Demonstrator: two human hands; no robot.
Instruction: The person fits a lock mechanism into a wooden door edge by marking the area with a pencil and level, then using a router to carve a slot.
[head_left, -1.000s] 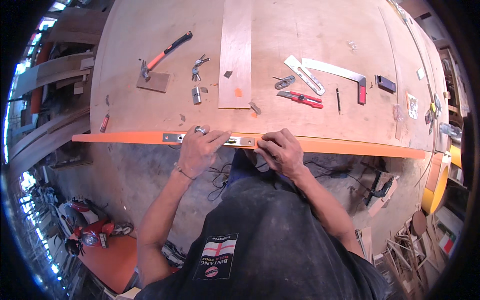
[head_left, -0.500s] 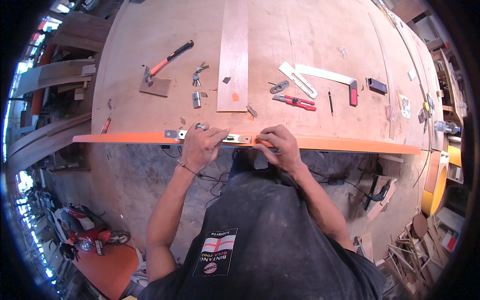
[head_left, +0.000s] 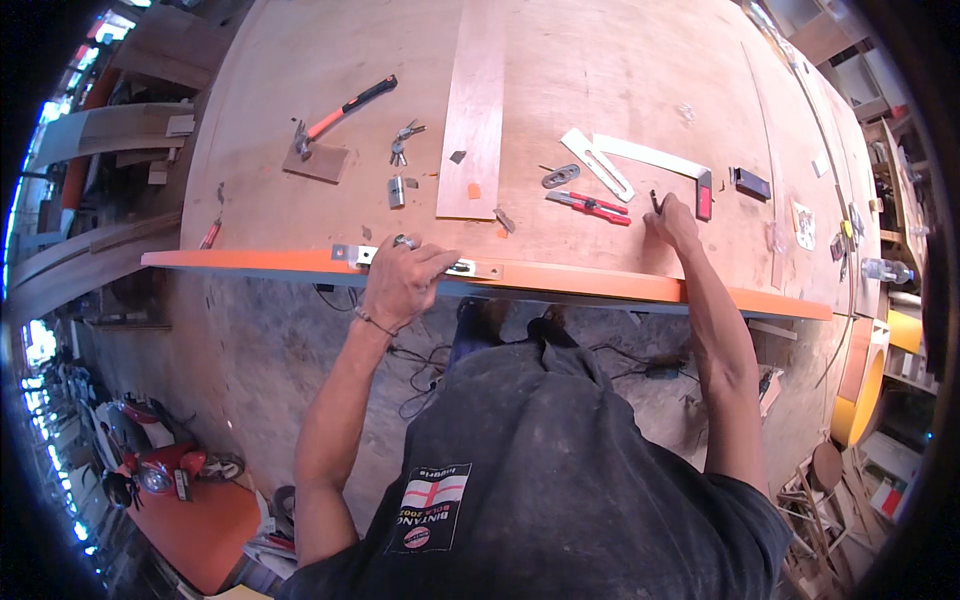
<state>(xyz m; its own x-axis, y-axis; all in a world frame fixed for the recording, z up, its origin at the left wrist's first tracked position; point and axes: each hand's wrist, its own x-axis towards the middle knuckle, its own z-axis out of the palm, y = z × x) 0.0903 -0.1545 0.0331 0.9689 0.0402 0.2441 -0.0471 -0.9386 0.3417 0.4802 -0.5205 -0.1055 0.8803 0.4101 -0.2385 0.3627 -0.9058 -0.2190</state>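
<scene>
My left hand is closed over a silver door lock, pressing it onto the orange edge of a long board. Both ends of its metal faceplate stick out past the fingers; the middle is hidden. Farther right, my right hand reaches over the board to the table, fingers pinched on a dark pencil. Left of that hand lie a red utility knife, an oval metal plate and a white slotted sliding bevel. Beyond it is a try square with a red-marked handle.
On the wooden table, a claw hammer rests on a small wood block. Keys, a lock cylinder, a long wood strip and a dark box lie about. Cables run over the floor below.
My right hand has left the lock and board edge, moved right and forward, and taken hold of the pencil on the table. My left hand stays on the lock.
</scene>
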